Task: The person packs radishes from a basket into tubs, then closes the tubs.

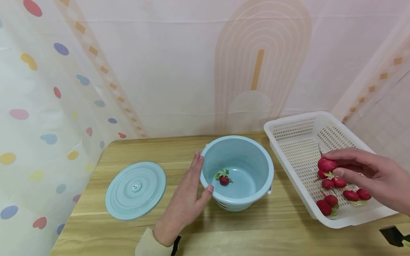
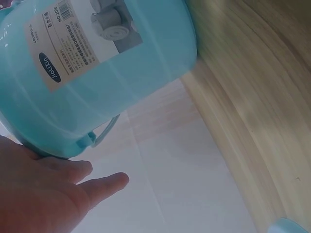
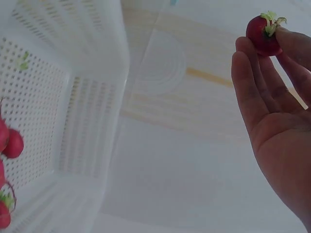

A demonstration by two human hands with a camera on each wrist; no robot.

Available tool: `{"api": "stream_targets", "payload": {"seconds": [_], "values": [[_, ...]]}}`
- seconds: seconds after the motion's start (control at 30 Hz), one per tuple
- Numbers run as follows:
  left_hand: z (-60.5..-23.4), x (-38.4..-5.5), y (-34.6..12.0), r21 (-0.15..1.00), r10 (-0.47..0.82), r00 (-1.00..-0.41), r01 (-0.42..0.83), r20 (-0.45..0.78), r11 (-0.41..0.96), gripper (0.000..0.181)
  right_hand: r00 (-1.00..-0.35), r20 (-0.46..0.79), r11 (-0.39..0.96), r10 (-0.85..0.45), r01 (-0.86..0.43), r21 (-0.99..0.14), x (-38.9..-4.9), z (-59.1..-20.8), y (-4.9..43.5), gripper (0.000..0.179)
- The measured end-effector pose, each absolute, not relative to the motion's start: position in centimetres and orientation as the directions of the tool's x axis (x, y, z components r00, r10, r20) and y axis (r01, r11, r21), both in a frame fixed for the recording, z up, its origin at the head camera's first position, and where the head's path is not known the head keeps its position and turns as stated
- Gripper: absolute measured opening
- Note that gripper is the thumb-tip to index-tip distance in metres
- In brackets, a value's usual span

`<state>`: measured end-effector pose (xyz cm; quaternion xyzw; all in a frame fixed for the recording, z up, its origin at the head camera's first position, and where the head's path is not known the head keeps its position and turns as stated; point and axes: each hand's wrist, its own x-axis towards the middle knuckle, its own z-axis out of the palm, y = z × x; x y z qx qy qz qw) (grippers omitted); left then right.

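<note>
Pinched between the thumb and fingers of my right hand (image 1: 373, 172) is a red radish (image 1: 327, 165), held above the white basket (image 1: 289, 170). The right wrist view shows the same radish (image 3: 263, 35) with short green stems. My left hand (image 1: 184, 201) rests with straight fingers against the left rim of a light blue bucket (image 1: 238, 201). On the bucket's floor lies one radish (image 1: 224, 180) with small green leaves. Several radishes (image 1: 324, 207) lie in the basket under and beside my right hand. A paper label (image 2: 65, 43) covers part of the bucket's side.
A round light blue lid (image 1: 136, 190) lies on the wooden table (image 1: 179, 153) to the left of the bucket. Behind the table hangs a pale patterned curtain (image 1: 173, 71). The basket stands close at the bucket's right.
</note>
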<state>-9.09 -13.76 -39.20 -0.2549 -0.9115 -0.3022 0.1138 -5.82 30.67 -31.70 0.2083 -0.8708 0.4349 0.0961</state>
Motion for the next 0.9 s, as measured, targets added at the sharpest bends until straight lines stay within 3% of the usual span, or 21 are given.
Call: {"api": "stream_targets", "payload": {"seconds": [0.4, 0.9], "values": [[-39.3, -9.1, -13.3, 0.504, 0.372, -0.850, 0.522, 0.374, 0.688, 0.077, -0.818, 0.445, 0.365, -0.366, -0.566, -0.740, -5.2, -30.2, 27.2, 0.051], [-39.4, -9.0, -13.3, 0.502, 0.368, -0.845, 0.529, 0.388, 0.685, 0.074, -0.751, 0.524, 0.527, -0.402, -0.657, -0.539, -5.1, -29.8, 23.2, 0.062]]}}
